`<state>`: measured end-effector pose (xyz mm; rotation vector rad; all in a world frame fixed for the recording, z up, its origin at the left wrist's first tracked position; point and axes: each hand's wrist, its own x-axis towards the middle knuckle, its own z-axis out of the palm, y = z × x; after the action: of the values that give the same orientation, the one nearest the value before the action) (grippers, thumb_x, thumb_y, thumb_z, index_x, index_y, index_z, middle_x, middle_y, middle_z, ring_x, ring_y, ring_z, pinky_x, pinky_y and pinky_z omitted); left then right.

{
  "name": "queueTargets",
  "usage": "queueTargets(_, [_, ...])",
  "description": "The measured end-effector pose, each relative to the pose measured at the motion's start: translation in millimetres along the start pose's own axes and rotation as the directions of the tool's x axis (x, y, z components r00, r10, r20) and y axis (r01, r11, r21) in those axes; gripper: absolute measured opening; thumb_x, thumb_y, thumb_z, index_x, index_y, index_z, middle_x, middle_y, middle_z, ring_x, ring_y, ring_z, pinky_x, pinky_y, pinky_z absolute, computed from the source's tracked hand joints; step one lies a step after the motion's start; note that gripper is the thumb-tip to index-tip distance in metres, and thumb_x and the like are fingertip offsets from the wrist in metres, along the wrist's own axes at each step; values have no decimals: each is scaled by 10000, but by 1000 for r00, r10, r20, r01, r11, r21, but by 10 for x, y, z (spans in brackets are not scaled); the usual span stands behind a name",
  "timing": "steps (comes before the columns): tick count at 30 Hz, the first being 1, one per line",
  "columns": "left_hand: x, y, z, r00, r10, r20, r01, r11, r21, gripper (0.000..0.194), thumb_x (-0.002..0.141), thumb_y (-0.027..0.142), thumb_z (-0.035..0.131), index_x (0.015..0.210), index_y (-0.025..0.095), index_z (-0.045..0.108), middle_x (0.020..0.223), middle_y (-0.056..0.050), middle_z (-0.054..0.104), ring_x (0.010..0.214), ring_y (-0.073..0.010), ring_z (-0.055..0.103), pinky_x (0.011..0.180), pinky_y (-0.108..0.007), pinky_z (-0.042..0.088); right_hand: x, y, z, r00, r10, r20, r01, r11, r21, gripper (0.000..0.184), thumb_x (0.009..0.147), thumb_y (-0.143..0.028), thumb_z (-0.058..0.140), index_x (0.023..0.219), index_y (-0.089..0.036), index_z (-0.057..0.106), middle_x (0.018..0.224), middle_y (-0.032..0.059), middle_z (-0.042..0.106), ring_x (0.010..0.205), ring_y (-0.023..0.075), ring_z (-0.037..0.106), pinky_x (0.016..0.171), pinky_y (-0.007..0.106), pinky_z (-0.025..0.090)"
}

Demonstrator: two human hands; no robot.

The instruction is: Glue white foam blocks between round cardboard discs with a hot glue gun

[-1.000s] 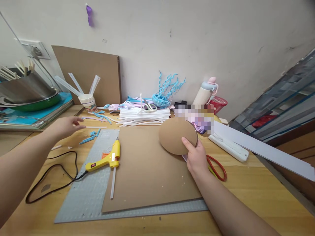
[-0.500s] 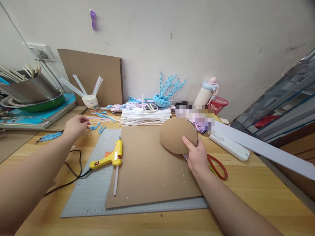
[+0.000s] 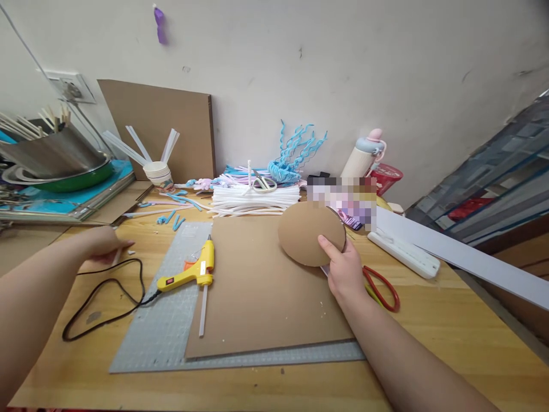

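My right hand grips an oval cardboard piece by its right edge, thumb on top, holding it over the far right part of a larger cardboard sheet. At the left, my left hand is low over the table, beside the black cord. One digit stretches to the right; the other fingers are mostly hidden, and nothing clearly shows in them. A yellow hot glue gun, with a glue stick in its back end, lies across the grey cutting mat and the sheet's left edge.
Behind the sheet lie white pipe cleaners with scissors on top. A paper cup holds glue sticks. A power strip and red-handled tool lie at right. A metal pot and green basin stand at left.
My left hand has moved left and down, away from the pipe cleaner scraps, and now covers the spot where a blue bundle lay. The right hand keeps its hold on the cardboard oval.
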<state>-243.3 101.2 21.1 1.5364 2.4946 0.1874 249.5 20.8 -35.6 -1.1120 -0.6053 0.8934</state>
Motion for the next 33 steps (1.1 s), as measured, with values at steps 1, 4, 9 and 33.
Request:
queueTargets(1, [24,66,35,997,4,75,-2,1000,-26,299,842,393,681,920,106,643,839,-29,665,748,-177,650,674,-334,559,-3,1,1,1000,1,2,-1,1000,-2,503,591,-340,846,1045,-214,670,1088,55,731,1013,235,669,936,434,528])
queueTargets(4, [88,299,118,983,56,176,-36,993,-117,340,930,388,567,1170,147,576,1114,-74,625,933,-179,634,799,-371,563,-7,-2,4,1000,10,5,-10,1000,-7,511,590,-342,844,1053,-216,670,1103,59,727,1016,241,670,926,438,535])
queueTargets(9, [71,541,158,977,193,93,-175,969,-176,387,915,402,583,1209,153,565,1207,-84,593,1048,-236,606,884,-437,536,0,-11,5,999,33,12,-33,999,-16,566,586,-346,846,1106,-218,660,1121,63,724,1010,247,676,936,449,530])
queueTargets(33, [-634,1248,290,936,350,28,-209,621,-755,386,605,388,737,904,167,634,793,-63,664,742,-207,680,704,-363,585,-39,-35,17,996,72,45,-71,997,-28,615,584,-350,847,1154,-232,649,1114,53,728,1022,251,672,893,416,543])
